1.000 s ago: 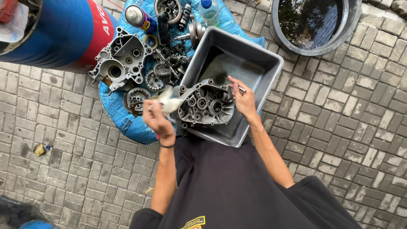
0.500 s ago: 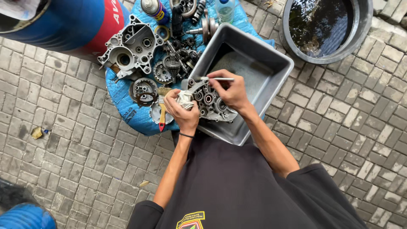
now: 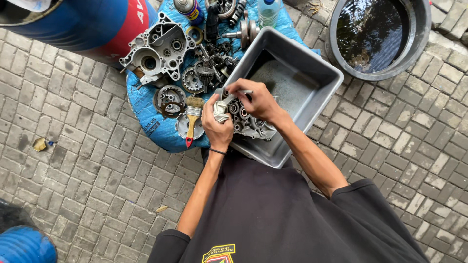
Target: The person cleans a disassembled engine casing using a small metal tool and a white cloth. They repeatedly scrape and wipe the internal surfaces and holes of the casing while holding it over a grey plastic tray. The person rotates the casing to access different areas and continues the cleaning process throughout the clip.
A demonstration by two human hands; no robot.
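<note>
Head view: left hand clutches rag, right hand grips thin tool, cleaning engine casing at tray near edge; next likely finer bore wiping.

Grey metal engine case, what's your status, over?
Left hand presses white rag on grey metal engine case. Right hand grips its top. Case rests on grey tray rim.

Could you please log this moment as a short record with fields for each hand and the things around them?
Left hand: grips a pale rag against the engine casing
Right hand: on the casing, pinching a thin tool whose kind is unclear
Casing position: resting on the near rim of the grey tray
Beside the left hand: paintbrush lying on the blue cloth
Also on the cloth: second casing half, gears, spray can
Farther off: round water tub, blue drum
Ground: grey paving bricks
</note>
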